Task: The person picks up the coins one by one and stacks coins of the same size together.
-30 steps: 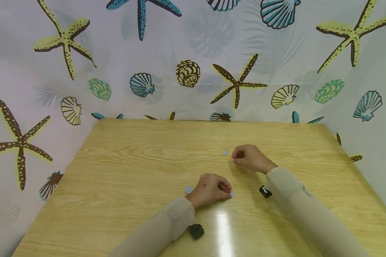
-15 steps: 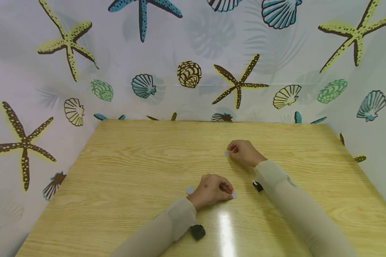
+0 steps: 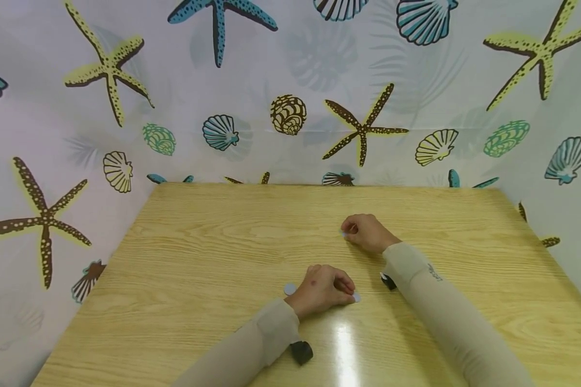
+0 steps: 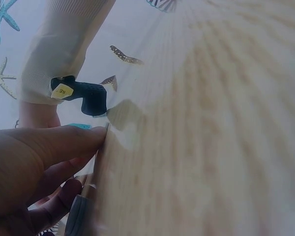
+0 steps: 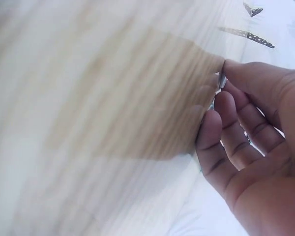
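Three small pale round discs lie on the wooden table. My left hand [image 3: 321,290] pinches the nearest one, a pale disc [image 3: 357,297], at its left edge between thumb and fingertips. Just behind that wrist is a larger pale disc [image 3: 289,289]; in the left wrist view a thick grey disc [image 4: 76,216] shows below the fingers. Farther back, my right hand [image 3: 368,232] has its thumb and fingertips round the third disc [image 3: 343,233], which is mostly covered. From the right wrist, this disc's shiny edge [image 5: 221,80] shows between thumb and fingers, close against the tabletop.
The wooden table [image 3: 213,231] reaches back to a white cloth [image 3: 252,80] printed with starfish and shells, which also hangs at both sides. Black wrist cameras sit under both sleeves, low over the table. Light glares on the wood at the front.
My right hand has moved left to the far disc, and its fingers have come down round it. The left hand has stayed at the near disc. The whole head view has shifted slightly.
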`<state>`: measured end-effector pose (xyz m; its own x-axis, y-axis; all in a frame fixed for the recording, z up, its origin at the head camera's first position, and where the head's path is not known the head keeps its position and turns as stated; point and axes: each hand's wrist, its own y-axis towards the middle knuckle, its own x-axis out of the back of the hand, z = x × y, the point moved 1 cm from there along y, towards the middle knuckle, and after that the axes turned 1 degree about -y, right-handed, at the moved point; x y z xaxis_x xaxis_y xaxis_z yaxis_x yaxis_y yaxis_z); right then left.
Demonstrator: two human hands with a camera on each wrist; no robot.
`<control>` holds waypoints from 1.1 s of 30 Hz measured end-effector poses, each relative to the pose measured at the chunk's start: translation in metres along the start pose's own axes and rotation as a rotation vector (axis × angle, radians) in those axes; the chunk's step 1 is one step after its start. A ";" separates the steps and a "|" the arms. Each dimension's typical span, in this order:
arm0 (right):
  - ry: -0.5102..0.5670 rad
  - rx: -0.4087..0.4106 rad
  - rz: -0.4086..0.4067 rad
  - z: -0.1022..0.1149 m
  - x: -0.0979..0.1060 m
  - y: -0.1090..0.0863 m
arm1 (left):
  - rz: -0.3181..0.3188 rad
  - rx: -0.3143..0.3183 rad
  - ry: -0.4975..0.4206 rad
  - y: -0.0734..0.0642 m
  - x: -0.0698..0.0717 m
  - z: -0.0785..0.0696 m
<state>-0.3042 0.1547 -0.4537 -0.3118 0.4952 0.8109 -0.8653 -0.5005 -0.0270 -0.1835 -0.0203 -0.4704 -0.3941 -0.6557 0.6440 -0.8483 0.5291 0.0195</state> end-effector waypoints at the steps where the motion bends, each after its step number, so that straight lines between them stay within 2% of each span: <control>1: -0.002 0.003 0.001 0.000 0.000 0.000 | -0.001 0.000 -0.001 0.000 0.000 0.000; 16: 0.065 -0.049 0.002 -0.002 0.009 -0.012 | -0.012 -0.011 -0.018 0.002 -0.001 0.002; 33: 0.165 -0.091 0.067 0.000 0.016 -0.054 | 0.011 -0.012 -0.062 0.000 -0.001 0.002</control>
<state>-0.2622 0.1894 -0.4391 -0.4237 0.5762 0.6989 -0.8699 -0.4739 -0.1367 -0.1840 -0.0210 -0.4729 -0.4247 -0.6816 0.5958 -0.8397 0.5426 0.0222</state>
